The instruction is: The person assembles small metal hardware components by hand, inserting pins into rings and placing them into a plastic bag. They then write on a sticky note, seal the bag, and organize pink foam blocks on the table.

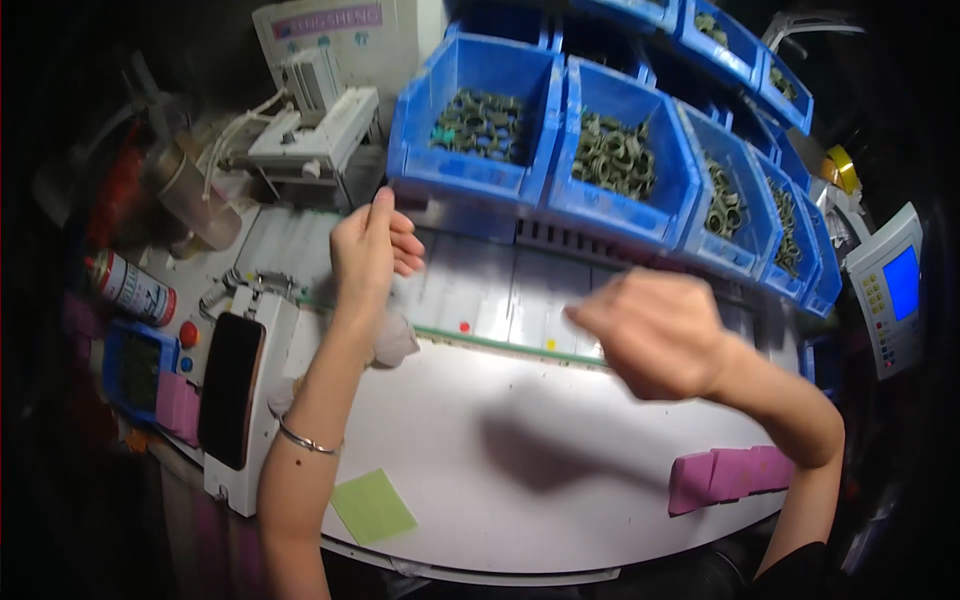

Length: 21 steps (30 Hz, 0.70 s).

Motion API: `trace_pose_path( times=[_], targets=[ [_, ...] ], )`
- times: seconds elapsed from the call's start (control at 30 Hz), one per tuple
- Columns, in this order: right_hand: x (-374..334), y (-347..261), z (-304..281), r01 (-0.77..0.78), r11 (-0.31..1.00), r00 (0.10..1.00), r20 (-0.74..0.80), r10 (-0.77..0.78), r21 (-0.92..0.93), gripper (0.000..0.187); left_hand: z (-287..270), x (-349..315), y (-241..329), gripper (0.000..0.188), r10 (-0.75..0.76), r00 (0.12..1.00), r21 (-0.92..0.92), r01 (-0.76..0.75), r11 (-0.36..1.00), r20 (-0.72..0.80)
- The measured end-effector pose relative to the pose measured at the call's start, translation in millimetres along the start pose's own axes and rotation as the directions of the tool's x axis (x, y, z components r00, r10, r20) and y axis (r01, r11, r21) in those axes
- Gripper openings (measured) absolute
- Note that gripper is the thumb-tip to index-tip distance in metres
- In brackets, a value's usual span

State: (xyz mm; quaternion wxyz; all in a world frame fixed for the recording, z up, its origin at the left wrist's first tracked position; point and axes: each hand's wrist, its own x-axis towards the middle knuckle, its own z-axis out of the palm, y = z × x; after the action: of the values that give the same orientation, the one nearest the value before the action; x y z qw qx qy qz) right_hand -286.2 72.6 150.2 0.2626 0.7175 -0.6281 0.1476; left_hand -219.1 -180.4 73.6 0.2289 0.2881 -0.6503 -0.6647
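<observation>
Right hand (665, 335) (blurred) above tabletop (600, 500)

Bins (465, 178) of rings (617, 160) along far side of worktop (480, 420); phone (232, 390) left; paper square (373, 507) near left; control panel (890, 290) right.

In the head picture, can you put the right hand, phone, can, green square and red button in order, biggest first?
1. Right hand
2. Phone
3. Green square and can: too alike to rank
4. Red button
</observation>
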Motion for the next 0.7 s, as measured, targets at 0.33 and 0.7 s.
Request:
trace_pose_path(
  times=[0.33, 0.7],
  targets=[
    [-27.9, 53.7, 154.7, -0.558, 0.821, 0.824, 0.038, 0.565, -0.117, 0.025, 21.7, 118.2, -87.6, 0.024, 0.726, 0.646, 0.779, -0.572, 0.256, 0.237],
    [-86.8, 208.4, 324.0, -0.565, 0.824, 0.814, 0.131, 0.566, -0.044, 0.044, 24.2, 112.0, -70.7, 0.017, 0.515, 0.835, 0.579, -0.52, 0.628, 0.192]
  ],
)
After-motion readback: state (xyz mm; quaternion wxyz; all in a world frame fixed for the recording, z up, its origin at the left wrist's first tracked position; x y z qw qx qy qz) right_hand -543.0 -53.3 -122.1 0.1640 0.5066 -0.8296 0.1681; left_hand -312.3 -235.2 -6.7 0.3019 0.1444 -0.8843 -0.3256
